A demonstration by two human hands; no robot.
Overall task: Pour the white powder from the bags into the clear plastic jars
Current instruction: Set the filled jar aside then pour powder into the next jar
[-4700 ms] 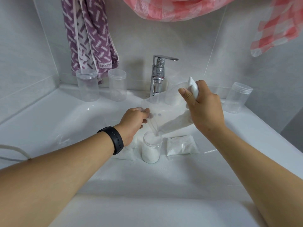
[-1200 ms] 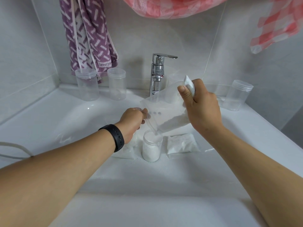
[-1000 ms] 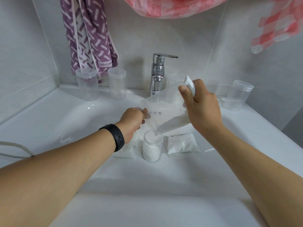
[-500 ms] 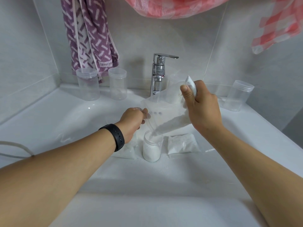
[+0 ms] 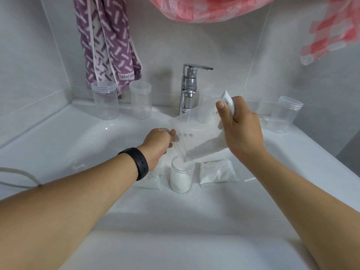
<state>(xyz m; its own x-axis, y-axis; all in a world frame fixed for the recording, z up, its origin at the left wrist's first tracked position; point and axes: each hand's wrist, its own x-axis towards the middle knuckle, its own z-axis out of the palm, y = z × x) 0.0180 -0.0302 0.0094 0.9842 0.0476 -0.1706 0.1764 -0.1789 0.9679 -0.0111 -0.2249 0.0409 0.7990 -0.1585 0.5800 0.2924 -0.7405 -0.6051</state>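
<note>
head view, bag being poured: the clear plastic bag (image 5: 196,131) is hanging tilted between the two hands, its low corner dipping right over the mouth of the open jar (image 5: 181,177). The white powder (image 5: 209,147) is sliding down toward that corner.
right hand: the right hand (image 5: 243,129) is gripping the raised, bunched end of the bag, fingers curled round it, thumb pressing on the front.
left hand: the left hand (image 5: 158,141) is pinching the bag's edge near the spout corner, steering it.
jar: it's standing just below and between the hands, mostly full of powder already, looks like it's getting close to the rim.
spare bags: one full powder bag (image 5: 217,172) is lying just right of the jar under the right wrist; another (image 5: 151,178) is lying under the left wrist.
empty jars: two lidded jars (image 5: 106,102) (image 5: 140,101) are sitting well beyond the left hand, one more (image 5: 282,116) beyond the right.
handling, my guess: the bag's thin, floppy and slick, light now but shifting as the powder is moving. Best held just like this, top bunched tight, spout corner pinched. The jar's light and nobody's holding it, so a bump could be tipping it over.
</note>
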